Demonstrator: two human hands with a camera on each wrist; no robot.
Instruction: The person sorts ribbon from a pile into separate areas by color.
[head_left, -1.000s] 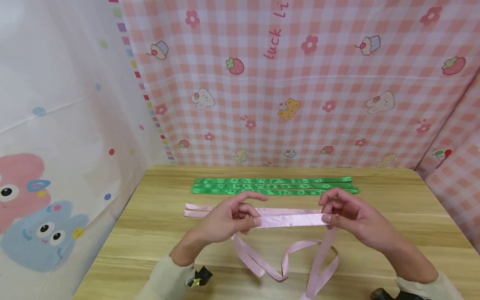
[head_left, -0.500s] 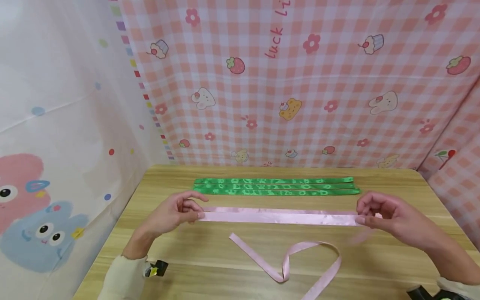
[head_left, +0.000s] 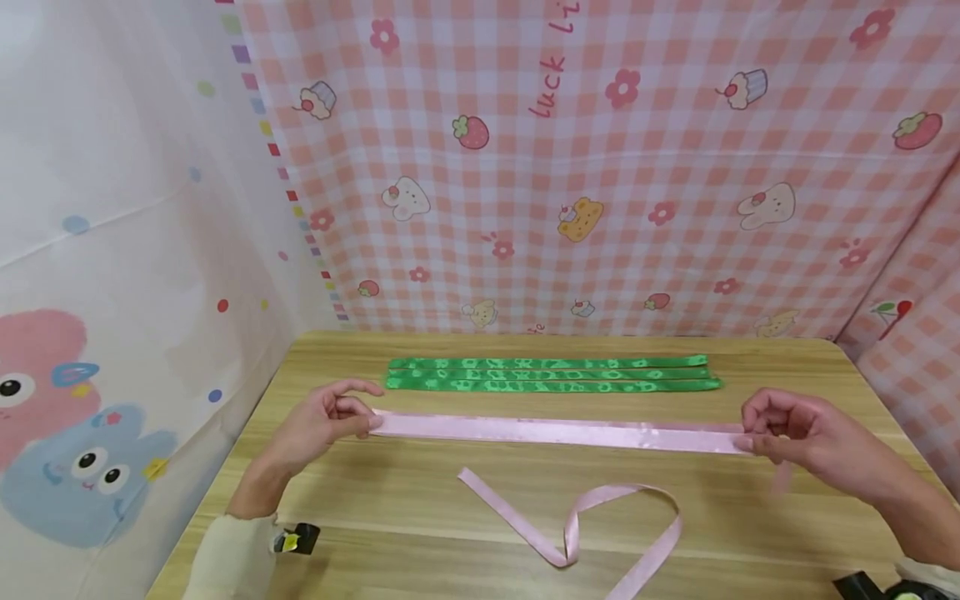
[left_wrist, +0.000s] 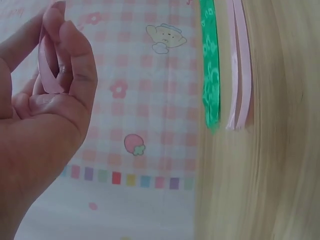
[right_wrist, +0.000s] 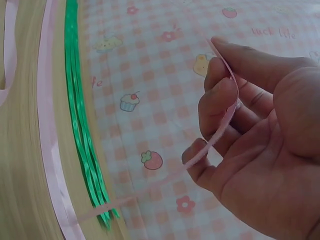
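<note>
A pink satin ribbon (head_left: 555, 432) is stretched nearly level above the table between both hands. At its left end my left hand (head_left: 315, 425) pinches it between thumb and fingers, and a short tail of the held ribbon (left_wrist: 48, 80) lies inside that hand. My right hand (head_left: 806, 437) pinches it farther right; the rest of the held ribbon (right_wrist: 225, 117) runs through the fingers and trails down. Beneath, two flat pink ribbons (left_wrist: 245, 75) lie side by side on the table, mostly hidden by the held one in the head view. Another pink ribbon (head_left: 510, 518) lies loosely bent nearer me.
Three green ribbons (head_left: 487, 375) lie straight and parallel toward the back of the wooden table (head_left: 375, 517). A pink checked cloth (head_left: 517, 183) hangs behind the table, and a white printed cloth (head_left: 150, 208) hangs on the left.
My hands have moved apart, the left one leftward and the right one rightward, so a much longer stretch of pink ribbon is taut between them. The held ribbon has come away from the loose one.
</note>
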